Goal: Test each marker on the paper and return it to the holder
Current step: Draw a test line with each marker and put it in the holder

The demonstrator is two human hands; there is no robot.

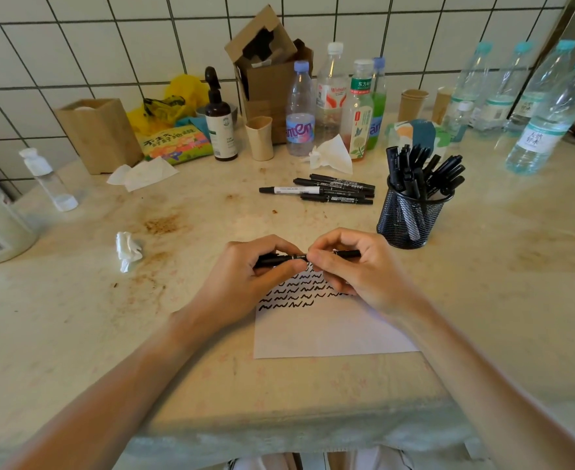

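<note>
Nearest the table's edge lies a white sheet of paper (326, 330), its upper half covered in rows of black squiggles. Just above it both hands hold one black marker (296, 257) level over the scribbles: the left hand (245, 276) curls its fingers round the left end, and the right hand (357, 266) pinches the right part between thumb and fingers. Beyond the right hand stands a black mesh holder (411, 215), packed with black markers standing at angles. Left of the holder, a few loose markers (333, 189) lie side by side on the stained table (76, 300). Farther back, bottles and a torn cardboard box (269, 72) crowd the tiled wall.
</note>
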